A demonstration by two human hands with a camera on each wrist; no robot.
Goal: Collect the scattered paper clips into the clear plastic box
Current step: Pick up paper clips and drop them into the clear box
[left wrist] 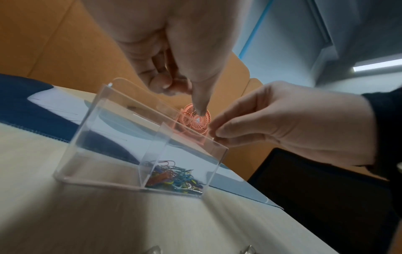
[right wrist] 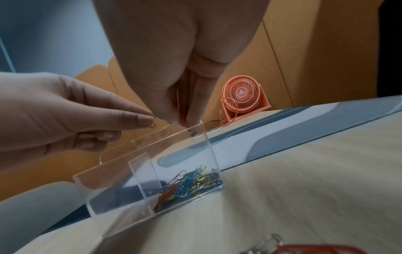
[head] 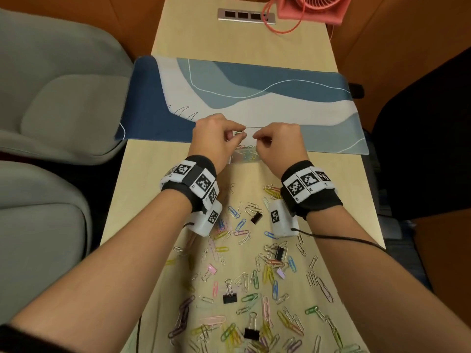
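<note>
The clear plastic box (head: 244, 160) stands at the desk mat's near edge, its hinged lid (left wrist: 139, 96) upright behind it. A divider splits it, and coloured paper clips (left wrist: 174, 175) lie in the right compartment. My left hand (head: 240, 135) hovers over the box and pinches a small silver paper clip (right wrist: 152, 126) between thumb and forefinger. My right hand (head: 256, 137) pinches the top edge of the lid at its right end. Several scattered paper clips (head: 254, 276) cover the wooden table under my forearms.
Black binder clips (head: 230, 298) and pink ones lie among the loose clips. A blue and white desk mat (head: 254, 93) lies beyond the box. A pink fan (head: 313, 6) and a socket strip (head: 246, 16) sit at the table's far end. Grey chairs (head: 51, 98) stand to the left.
</note>
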